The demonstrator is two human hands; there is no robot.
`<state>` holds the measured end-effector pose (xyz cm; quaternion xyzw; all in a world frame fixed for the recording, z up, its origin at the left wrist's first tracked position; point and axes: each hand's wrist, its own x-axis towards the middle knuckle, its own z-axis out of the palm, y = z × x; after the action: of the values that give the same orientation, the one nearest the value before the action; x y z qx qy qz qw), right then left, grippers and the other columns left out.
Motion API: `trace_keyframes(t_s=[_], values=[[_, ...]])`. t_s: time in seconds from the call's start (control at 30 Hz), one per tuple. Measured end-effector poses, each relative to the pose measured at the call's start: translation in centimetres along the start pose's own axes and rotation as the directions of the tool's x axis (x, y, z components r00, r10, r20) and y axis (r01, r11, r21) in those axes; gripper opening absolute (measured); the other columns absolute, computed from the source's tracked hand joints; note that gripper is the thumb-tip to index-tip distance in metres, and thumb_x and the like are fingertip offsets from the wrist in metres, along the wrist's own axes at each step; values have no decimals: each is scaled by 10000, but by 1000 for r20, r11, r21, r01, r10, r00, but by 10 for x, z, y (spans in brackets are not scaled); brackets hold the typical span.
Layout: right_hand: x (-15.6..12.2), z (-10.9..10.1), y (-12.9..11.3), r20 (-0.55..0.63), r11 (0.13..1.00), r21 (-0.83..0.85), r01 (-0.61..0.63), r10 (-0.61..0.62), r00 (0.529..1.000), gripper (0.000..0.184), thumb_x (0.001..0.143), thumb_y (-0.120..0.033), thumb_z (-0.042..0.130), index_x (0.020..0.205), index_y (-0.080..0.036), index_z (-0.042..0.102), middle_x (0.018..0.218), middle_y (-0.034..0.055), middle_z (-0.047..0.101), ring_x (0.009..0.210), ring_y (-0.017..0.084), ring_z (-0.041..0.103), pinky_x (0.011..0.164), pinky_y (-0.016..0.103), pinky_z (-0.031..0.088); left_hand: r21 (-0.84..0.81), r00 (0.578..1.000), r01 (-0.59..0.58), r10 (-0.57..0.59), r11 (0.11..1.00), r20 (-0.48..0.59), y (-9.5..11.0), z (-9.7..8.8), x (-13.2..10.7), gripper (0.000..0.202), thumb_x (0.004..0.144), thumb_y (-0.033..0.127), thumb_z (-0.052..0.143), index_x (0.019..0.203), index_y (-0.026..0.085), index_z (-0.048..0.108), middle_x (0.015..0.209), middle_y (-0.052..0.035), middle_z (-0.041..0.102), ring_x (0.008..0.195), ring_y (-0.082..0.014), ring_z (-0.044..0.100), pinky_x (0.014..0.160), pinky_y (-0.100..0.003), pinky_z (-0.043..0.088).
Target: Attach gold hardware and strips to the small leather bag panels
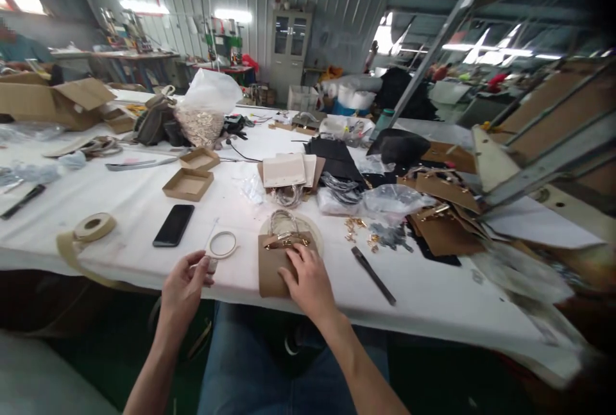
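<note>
My left hand (185,283) is closed in a pinch at the table's front edge, with a small greyish-white piece (212,265) between thumb and fingers. I cannot make out its kind. Just beyond it lies a narrow ring-shaped roll of pale tape (222,244). My right hand (310,277) rests open, fingers apart, on a flat brown panel (272,277). Gold-coloured metal fittings (289,240) run along the panel's far end, and thin looped cord handles (283,219) stick out past it. A round pale disc (315,229) lies partly under the panel.
Left of my hands are a black phone (174,226), a wide tape roll (94,227) and an open cardboard box (188,184). To the right lie small gold fittings (353,229), a dark flat tool (374,276) and stacked brown panels (443,229). Pale panels (283,171) lie ahead.
</note>
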<state>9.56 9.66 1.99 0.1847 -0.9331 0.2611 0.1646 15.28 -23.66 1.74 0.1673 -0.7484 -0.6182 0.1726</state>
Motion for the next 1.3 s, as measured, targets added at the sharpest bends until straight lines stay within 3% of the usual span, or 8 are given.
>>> trace_keyframes(t_s=[0.13,0.2,0.37,0.53,0.73,0.97,1.1,1.3], values=[[-2,-9,-9,-140,994,108,-3,18,990,229,1146,-245,740,1361,-201,804,1432,154,774,1314,358,763,1157,564,659,211,988,-49,78,976,-133,-7,-50,11,639,1050,729,805,1412,203,791,1109,-109,850,893,-302,843,807,-428,700],[-4,-13,-20,-166,982,181,49,-18,986,161,1175,-251,698,1281,-219,815,1327,141,795,1244,333,782,1118,525,660,360,967,-231,256,904,-21,-6,-56,20,500,1106,646,760,1390,238,815,1325,-132,820,1105,-328,830,916,-454,691],[-8,-9,-52,-88,918,368,150,-126,988,110,1143,-181,726,1157,-245,815,1250,110,797,1154,287,791,1051,433,660,580,763,-646,446,496,468,-1,-19,49,371,1156,417,727,1471,225,759,1557,-174,717,1437,-428,676,1208,-623,517],[-8,-4,-66,-66,894,416,167,-154,986,90,1131,-176,758,1142,-250,809,1213,92,802,1106,270,788,1026,405,655,661,737,-675,340,328,584,-12,21,69,151,1159,368,724,1228,236,748,1352,-164,775,1252,-404,730,1093,-569,489],[23,3,-70,-98,861,474,185,-158,983,200,1107,-116,756,1267,-223,812,1223,104,815,1165,284,802,1074,414,665,621,772,-635,418,460,479,-17,18,69,174,1197,283,547,1052,250,639,1094,-111,773,1097,-360,749,1040,-524,464],[66,14,-92,-74,789,549,275,-282,956,550,1096,-181,852,1621,-219,692,1536,156,741,1435,294,734,1299,467,606,337,805,-582,467,740,365,39,-4,11,185,1203,415,582,1092,270,610,1039,-59,698,983,-300,706,922,-421,528],[68,9,-102,-85,713,603,356,-387,918,451,1153,-260,807,1592,-204,719,1526,144,755,1455,260,727,1313,406,585,317,816,-560,441,766,374,56,-8,-10,220,1196,448,567,1082,275,641,1028,-64,734,968,-304,719,894,-417,548],[66,1,-103,-32,721,554,415,-481,876,254,1171,-189,728,1416,-160,789,1451,154,789,1400,239,765,1258,341,607,329,846,-517,413,790,338,39,-6,-17,322,1158,600,606,1144,295,708,982,-62,789,860,-317,759,797,-433,594]])
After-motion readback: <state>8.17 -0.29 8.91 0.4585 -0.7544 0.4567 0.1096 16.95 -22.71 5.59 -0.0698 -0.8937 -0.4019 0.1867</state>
